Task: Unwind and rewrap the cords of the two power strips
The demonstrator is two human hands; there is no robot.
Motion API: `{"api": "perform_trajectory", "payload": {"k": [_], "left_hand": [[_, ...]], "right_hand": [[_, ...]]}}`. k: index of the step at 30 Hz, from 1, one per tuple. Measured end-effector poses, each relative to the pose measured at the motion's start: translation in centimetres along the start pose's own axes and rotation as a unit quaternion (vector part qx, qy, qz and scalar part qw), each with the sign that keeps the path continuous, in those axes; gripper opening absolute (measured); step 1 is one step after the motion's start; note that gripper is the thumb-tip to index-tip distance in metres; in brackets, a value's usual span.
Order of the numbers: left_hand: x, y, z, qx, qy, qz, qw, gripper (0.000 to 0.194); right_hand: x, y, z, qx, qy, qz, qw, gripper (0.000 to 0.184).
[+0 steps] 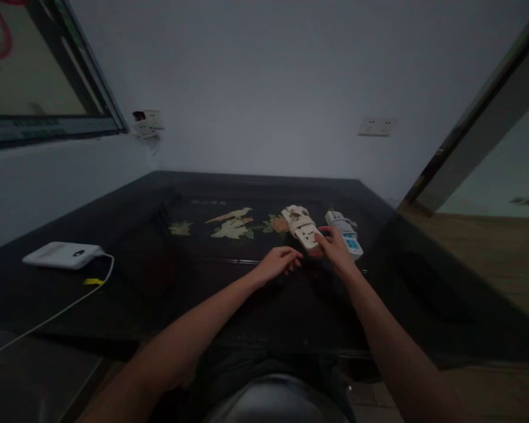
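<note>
In the head view, we have our right hand [336,247] clamped on the near end of the cream power strip [302,225], thumb on its socket face, a cord wound around its middle. Our left hand [277,262] is just beside that end, to its left and nearer us, fingers half curled and slightly apart. Just right of the cream strip, a white power strip with blue sockets [351,240] lies on the dark table [194,299], partly hidden by our right hand; well left of it lies a white device [62,255] with a cable [70,306].

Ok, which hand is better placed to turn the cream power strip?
Likely the right hand: it grips the cream power strip by its near end. The left hand curls nearby, apparently empty.
</note>
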State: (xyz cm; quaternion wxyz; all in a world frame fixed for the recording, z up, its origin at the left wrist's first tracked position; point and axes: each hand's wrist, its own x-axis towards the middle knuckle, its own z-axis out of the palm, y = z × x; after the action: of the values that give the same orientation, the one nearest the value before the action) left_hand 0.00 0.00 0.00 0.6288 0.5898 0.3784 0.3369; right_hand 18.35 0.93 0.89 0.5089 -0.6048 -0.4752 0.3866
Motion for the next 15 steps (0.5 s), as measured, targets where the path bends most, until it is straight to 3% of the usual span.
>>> {"api": "perform_trajectory", "payload": {"k": [5, 9, 15], "left_hand": [[0.5, -0.8, 0.1, -0.003, 0.068, 0.027, 0.997, 0.027], [0.7, -0.8, 0.1, -0.032, 0.107, 0.072, 0.991, 0.033], [0.2, 0.1, 0.1, -0.118, 0.179, 0.137, 0.967, 0.038]], "right_hand": [[-1.7, -0.3, 2.7, 0.098, -0.054, -0.017, 0.994, 0.050], [-2.7, -0.3, 3.7, 0.212, -0.099, -0.029, 0.972, 0.064], [-4.0, -0.3, 5.0, 0.241, -0.172, -0.030, 0.955, 0.077]]}}
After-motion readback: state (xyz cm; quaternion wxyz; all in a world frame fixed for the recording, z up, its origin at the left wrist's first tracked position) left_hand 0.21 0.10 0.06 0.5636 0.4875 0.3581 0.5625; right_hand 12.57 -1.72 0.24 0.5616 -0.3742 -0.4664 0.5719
